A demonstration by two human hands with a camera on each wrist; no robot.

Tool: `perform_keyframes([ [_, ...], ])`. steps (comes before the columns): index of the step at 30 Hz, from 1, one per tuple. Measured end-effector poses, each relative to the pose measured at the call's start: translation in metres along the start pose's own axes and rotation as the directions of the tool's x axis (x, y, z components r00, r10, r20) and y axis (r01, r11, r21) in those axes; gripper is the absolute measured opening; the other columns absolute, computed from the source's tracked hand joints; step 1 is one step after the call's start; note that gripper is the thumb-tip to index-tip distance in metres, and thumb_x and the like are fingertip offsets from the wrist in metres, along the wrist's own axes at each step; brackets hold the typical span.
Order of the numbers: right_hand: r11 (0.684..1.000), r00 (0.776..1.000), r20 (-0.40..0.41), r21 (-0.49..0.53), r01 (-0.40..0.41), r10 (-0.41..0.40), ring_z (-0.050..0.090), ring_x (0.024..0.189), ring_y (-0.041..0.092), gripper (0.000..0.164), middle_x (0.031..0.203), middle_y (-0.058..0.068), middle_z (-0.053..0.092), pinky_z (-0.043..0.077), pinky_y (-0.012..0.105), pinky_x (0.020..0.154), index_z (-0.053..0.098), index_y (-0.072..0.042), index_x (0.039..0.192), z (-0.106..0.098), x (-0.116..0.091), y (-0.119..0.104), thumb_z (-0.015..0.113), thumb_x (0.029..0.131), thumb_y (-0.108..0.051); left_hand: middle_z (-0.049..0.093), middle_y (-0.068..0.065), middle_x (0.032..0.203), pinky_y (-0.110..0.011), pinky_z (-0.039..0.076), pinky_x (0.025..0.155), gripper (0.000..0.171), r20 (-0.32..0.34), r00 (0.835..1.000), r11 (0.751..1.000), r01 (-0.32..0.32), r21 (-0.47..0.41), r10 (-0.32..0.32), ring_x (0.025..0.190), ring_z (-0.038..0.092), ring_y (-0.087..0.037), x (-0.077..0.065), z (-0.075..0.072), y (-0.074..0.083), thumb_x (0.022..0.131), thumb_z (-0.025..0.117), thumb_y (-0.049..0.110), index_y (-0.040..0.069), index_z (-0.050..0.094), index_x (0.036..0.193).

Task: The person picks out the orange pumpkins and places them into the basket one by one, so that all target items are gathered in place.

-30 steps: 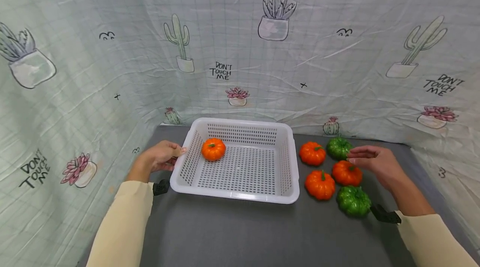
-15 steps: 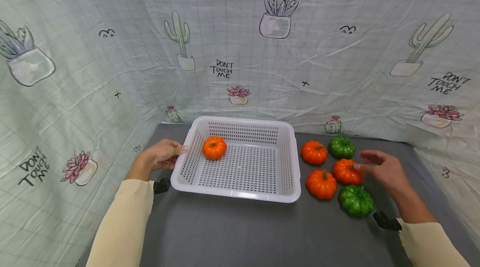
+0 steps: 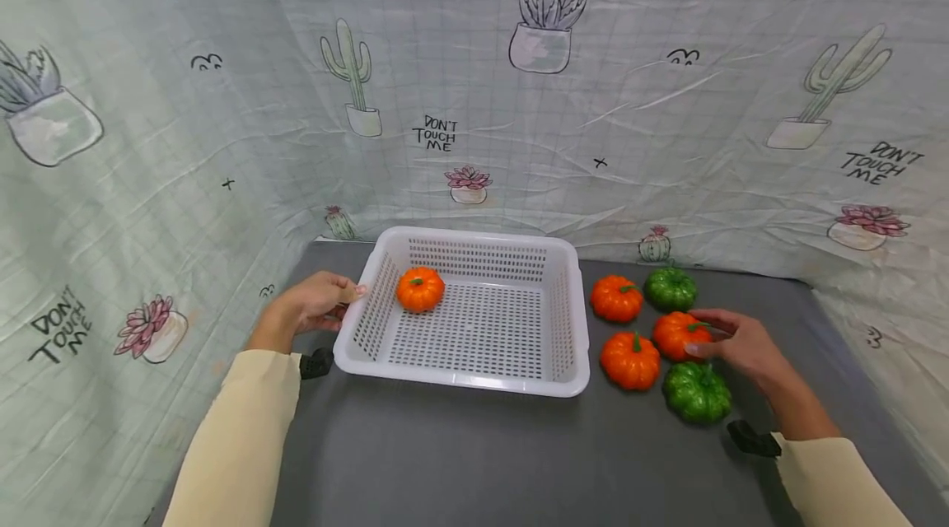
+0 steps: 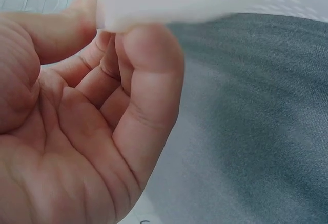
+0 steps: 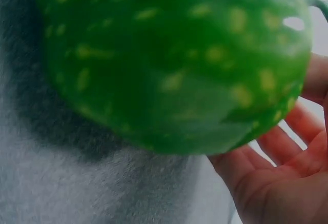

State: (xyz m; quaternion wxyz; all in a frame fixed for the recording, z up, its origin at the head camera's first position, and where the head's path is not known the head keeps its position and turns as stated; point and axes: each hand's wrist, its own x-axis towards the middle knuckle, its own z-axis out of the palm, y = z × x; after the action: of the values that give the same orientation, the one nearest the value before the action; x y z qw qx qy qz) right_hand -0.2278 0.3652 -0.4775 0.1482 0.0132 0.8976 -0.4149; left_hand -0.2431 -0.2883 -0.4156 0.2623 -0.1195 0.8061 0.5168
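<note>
My left hand (image 3: 315,302) pinches the left rim of a white plastic basket (image 3: 460,383). In the left wrist view, the thumb and curled fingers (image 4: 154,80) meet at the pale rim. Inside the basket, toward its left end, sits an orange pumpkin (image 3: 420,290). My right hand (image 3: 745,343) is at another orange pumpkin (image 3: 673,335) to the right of the basket, its thumb on the near side and its fingers on the far side. A green pumpkin (image 5: 179,70) fills much of the right wrist view and hides the right fingertips.
Near the held pumpkin stand two more orange pumpkins (image 3: 630,361) and two green ones, one green pumpkin (image 3: 670,289) at the back and one green pumpkin (image 3: 697,393) in front. A printed curtain (image 3: 474,82) encloses the dark grey table (image 3: 460,461) behind and at the sides.
My right hand drew back from beside the rear green pumpkin, then came forward and down around the orange pumpkin. The left hand stays on the basket rim, and the basket keeps its place.
</note>
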Motion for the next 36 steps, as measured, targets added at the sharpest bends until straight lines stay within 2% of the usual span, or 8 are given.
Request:
perform_keyframes([
  [7,0.999,1.000,-0.031,-0.050,-0.004,0.003,0.038,0.142,0.060,0.084,0.159,0.038,0.036,0.045,0.067,0.107,0.046,0.004,0.152,0.002,-0.002,0.000,0.085,0.088,-0.032,0.069,-0.003,0.092,-0.029,0.054,0.070,0.031,0.015,1.000,1.000,0.004,0.018,-0.004,0.078,0.061,-0.016,-0.002,-0.002,0.003,0.108,0.057,0.031,0.003,0.068,0.114],
  [19,0.996,0.998,-0.051,-0.085,0.019,-0.024,0.042,0.139,0.060,0.082,0.152,0.038,0.045,0.047,0.066,0.105,0.052,0.006,0.148,0.002,-0.002,-0.006,0.087,0.086,-0.034,0.071,-0.002,0.090,-0.029,0.054,0.068,0.029,0.020,1.000,1.000,0.018,-0.001,-0.018,0.075,0.061,-0.015,-0.004,-0.003,0.001,0.108,0.057,0.031,0.004,0.068,0.111],
  [29,0.997,0.999,-0.023,-0.067,0.038,-0.040,0.035,0.142,0.061,0.081,0.153,0.039,0.042,0.043,0.069,0.107,0.049,0.007,0.149,-0.002,0.001,-0.010,0.085,0.088,-0.032,0.069,-0.001,0.090,-0.030,0.055,0.070,0.031,0.023,1.000,1.000,-0.003,0.009,0.003,0.078,0.060,-0.015,-0.005,-0.004,0.005,0.108,0.057,0.033,0.004,0.068,0.112],
  [36,0.997,0.999,-0.030,-0.069,0.019,-0.021,0.037,0.142,0.060,0.082,0.156,0.039,0.039,0.044,0.068,0.107,0.048,0.005,0.151,-0.004,-0.004,-0.011,0.084,0.089,-0.034,0.070,-0.001,0.089,-0.030,0.055,0.069,0.030,0.017,1.000,1.000,0.017,0.017,-0.017,0.076,0.061,-0.014,-0.004,-0.002,0.005,0.108,0.057,0.032,0.005,0.068,0.111],
])
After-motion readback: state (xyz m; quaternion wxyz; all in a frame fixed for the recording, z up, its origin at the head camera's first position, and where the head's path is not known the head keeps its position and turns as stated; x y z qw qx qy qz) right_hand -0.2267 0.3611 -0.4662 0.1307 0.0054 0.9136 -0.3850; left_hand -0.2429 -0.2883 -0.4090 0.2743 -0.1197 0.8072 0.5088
